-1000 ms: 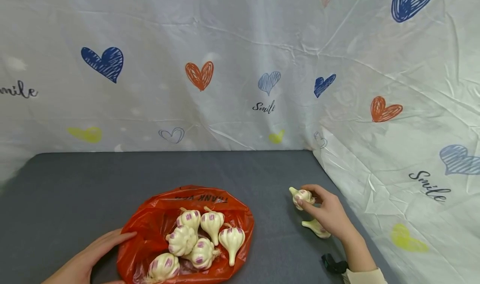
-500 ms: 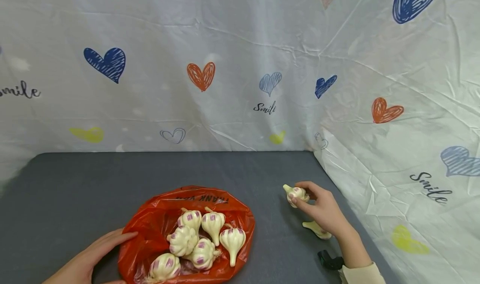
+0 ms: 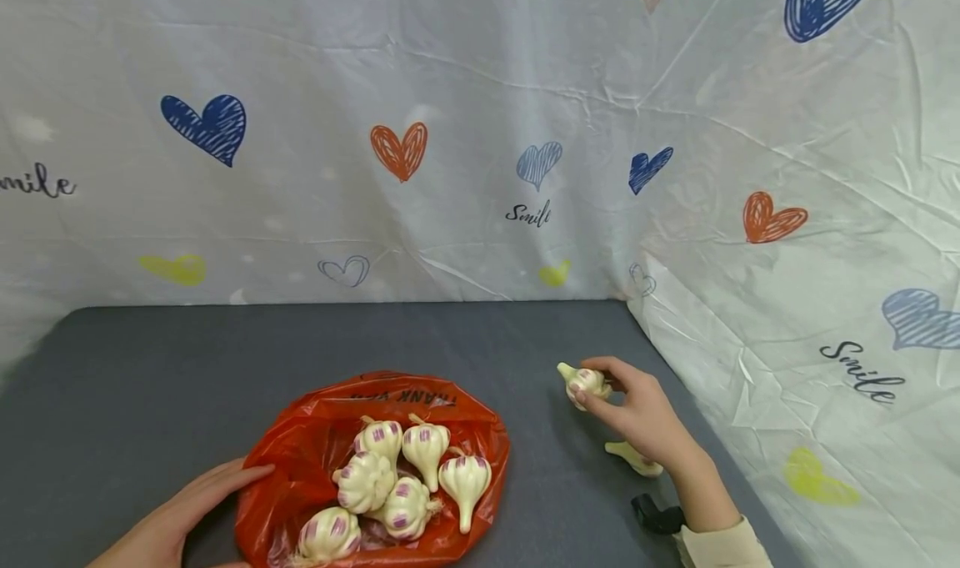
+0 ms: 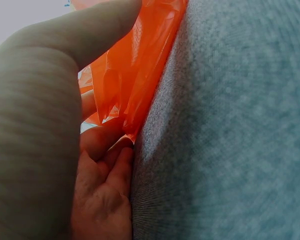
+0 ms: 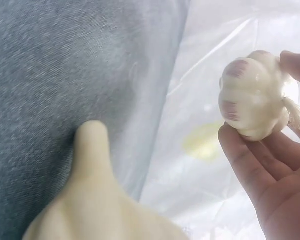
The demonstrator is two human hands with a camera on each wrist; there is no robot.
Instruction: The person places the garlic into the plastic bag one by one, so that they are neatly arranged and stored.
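In the head view my right hand pinches a garlic bulb between thumb and fingers, above the table right of the bag; its stem points up and left. The right wrist view shows this purple-flecked bulb at the fingertips. A second garlic bulb lies below the hand, partly hidden by the wrist. My left hand rests against the left side of a red plastic bag, fingers along its edge. Inside the open bag lie several garlic bulbs. The left wrist view shows fingers touching the orange-looking bag.
The dark grey table is backed by a white curtain printed with hearts. The curtain also runs along the right edge of the table. A black strap-like object sits at the right wrist.
My right hand has moved left and slightly away from me with the garlic bulb, leaving the second bulb behind on the table. The left hand and the bag stay put.
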